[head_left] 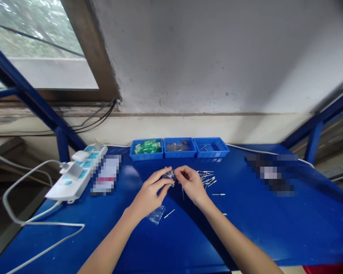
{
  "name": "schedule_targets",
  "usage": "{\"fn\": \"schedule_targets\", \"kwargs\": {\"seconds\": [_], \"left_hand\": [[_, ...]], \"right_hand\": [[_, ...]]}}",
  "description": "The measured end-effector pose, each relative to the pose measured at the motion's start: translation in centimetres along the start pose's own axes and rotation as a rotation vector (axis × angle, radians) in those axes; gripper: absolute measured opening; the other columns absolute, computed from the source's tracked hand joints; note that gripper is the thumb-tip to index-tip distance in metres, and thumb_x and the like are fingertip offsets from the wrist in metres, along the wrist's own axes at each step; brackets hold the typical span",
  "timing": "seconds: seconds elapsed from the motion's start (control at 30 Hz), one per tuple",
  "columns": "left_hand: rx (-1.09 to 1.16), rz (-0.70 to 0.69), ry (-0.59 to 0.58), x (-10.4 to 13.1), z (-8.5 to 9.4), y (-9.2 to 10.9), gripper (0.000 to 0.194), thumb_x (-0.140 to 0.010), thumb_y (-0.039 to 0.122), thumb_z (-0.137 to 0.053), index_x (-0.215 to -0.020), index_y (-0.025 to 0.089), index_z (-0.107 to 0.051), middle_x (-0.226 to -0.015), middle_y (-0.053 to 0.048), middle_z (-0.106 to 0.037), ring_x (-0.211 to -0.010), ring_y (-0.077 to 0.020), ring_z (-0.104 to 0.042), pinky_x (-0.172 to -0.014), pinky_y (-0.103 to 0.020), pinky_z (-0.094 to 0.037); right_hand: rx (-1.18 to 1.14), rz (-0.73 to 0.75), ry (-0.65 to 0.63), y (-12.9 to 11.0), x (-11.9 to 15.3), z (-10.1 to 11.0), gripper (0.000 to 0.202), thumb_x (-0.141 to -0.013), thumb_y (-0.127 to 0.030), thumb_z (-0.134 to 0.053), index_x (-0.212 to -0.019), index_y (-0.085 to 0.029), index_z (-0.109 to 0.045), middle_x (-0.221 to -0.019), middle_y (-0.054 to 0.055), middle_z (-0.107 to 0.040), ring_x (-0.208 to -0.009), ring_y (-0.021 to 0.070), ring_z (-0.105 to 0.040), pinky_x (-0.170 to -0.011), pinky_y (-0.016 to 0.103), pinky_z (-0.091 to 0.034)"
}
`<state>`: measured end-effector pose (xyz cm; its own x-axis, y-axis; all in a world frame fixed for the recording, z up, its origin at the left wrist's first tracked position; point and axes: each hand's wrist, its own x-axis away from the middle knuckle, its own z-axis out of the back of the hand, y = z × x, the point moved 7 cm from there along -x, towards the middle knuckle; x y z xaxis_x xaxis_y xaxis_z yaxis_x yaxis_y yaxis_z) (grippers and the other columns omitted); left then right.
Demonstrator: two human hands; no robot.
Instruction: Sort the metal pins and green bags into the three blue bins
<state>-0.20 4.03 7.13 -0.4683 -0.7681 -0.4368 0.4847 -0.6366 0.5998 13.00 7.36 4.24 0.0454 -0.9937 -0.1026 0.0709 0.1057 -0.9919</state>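
Note:
My left hand (153, 192) is closed with thumb and fingers on a small clear plastic bag (169, 176), which looks crumpled and shiny. Pinched at the bag's right edge are the fingertips of my right hand (191, 184). Below that hand a thin metal pin (183, 193) shows; I cannot tell whether it is held or lies on the table. Right of my right hand is a loose pile of blind rivets (208, 179). A single rivet (218, 195) lies nearer. Under my left wrist lie another clear bag (156, 214) and a rivet (169, 214).
Three blue bins stand along the back: one with green packets (148, 146), one with brownish contents (177, 146), one with a few rivets (213, 147). A white power strip (74, 179) with cables sits left, beside a blurred flat object (107, 175). Another blurred object (270, 173) lies right.

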Motion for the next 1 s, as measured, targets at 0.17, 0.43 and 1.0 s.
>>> {"fn": "schedule_targets", "kwargs": {"seconds": [0.17, 0.43, 1.0], "left_hand": [[0.126, 0.226, 0.015, -0.1, -0.3, -1.7, 0.022, -0.088, 0.033, -0.050, -0.102, 0.023, -0.064, -0.114, -0.008, -0.058, -0.110, -0.0238, -0.053, -0.094, -0.041, -0.043], [0.581, 0.541, 0.100, 0.4, -1.0, -4.8, 0.027, -0.087, 0.038, -0.052, -0.096, 0.015, -0.063, -0.079, -0.003, -0.063, -0.067, -0.0135, -0.058, -0.063, -0.024, -0.047], [-0.104, 0.252, -0.563, 2.2, -0.2, -4.5, 0.047, -0.069, 0.039, -0.069, -0.113, 0.030, -0.056, -0.126, -0.004, -0.045, -0.115, -0.0259, -0.045, -0.090, -0.033, -0.043]], "right_hand": [[0.174, 0.096, 0.162, -0.2, 1.4, 1.6, 0.020, -0.085, -0.037, -0.050, -0.080, -0.019, -0.058, -0.064, -0.001, -0.057, -0.055, 0.0121, -0.050, -0.054, 0.024, -0.039], [0.362, 0.449, -0.030, -2.5, 3.4, -1.4, 0.015, -0.086, -0.022, -0.048, -0.090, -0.021, -0.062, -0.091, 0.005, -0.067, -0.083, 0.0153, -0.062, -0.077, 0.028, -0.047], [-0.199, -0.049, 0.347, -0.7, 0.4, 3.3, 0.021, -0.069, -0.037, -0.064, -0.068, -0.017, -0.057, -0.051, -0.007, -0.044, -0.047, 0.0071, -0.039, -0.047, 0.021, -0.031]]}}
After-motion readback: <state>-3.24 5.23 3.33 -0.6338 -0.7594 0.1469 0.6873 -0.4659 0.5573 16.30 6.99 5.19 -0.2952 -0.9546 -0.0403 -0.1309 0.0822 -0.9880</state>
